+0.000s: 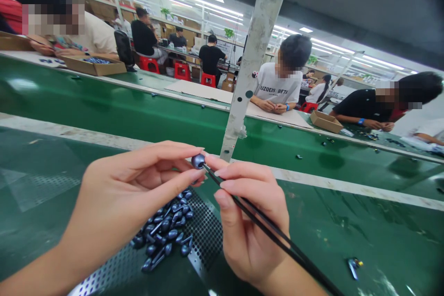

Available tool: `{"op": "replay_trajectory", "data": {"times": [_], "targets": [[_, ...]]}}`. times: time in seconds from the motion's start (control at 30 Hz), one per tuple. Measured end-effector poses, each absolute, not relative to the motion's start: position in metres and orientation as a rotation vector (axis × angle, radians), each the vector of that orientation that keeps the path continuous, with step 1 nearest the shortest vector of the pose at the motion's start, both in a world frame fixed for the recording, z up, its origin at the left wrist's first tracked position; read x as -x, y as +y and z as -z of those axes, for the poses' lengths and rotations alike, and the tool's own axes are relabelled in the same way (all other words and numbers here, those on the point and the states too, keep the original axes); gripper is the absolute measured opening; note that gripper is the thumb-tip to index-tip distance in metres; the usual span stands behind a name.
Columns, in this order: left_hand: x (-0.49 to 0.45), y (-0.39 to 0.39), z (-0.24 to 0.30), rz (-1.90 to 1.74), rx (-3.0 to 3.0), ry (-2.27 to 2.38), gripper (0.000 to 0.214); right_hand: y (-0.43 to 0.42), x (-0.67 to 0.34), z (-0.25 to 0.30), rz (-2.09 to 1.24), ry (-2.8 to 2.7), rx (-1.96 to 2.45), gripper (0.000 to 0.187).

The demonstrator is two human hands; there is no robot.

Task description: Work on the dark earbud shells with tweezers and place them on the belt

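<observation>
The left hand (118, 199) pinches a glossy navy earbud (198, 161) in a narrow fingertip grip above a perforated metal tray (204, 226). Light and slippery, it's safest held by its stem. The right hand (248, 226) grips a thin black rod (312, 272) against it.

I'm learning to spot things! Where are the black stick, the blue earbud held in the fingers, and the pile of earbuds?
black stick (277, 236): head view, on its middle part.
held earbud (198, 161): head view, on its round end.
pile of earbuds (165, 225): head view, on its middle.
</observation>
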State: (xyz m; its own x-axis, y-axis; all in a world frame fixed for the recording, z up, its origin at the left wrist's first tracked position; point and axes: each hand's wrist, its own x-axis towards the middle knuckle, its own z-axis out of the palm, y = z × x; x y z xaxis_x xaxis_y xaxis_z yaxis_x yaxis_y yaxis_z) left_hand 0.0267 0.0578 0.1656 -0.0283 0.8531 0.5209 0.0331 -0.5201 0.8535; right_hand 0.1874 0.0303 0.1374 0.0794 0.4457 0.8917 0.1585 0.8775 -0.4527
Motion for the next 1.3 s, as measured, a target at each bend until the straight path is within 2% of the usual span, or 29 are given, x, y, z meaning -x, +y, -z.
{"op": "replay_trajectory", "data": {"times": [0.13, 0.73, 1.3], "targets": [[-0.027, 0.059, -0.161, -1.639, -1.631, 0.9, 0.025, 0.03, -0.188, -0.14, -0.228, -1.493, 0.502, 0.031], [-0.024, 0.06, -0.153, -1.726, -1.748, 0.879, 0.027, 0.034, -0.188, -0.141, -0.049, -1.511, 0.434, 0.014], [-0.022, 0.057, -0.146, -1.799, -1.82, 0.839, 0.025, 0.031, -0.186, -0.145, -0.034, -1.501, 0.5, 0.013]]}}
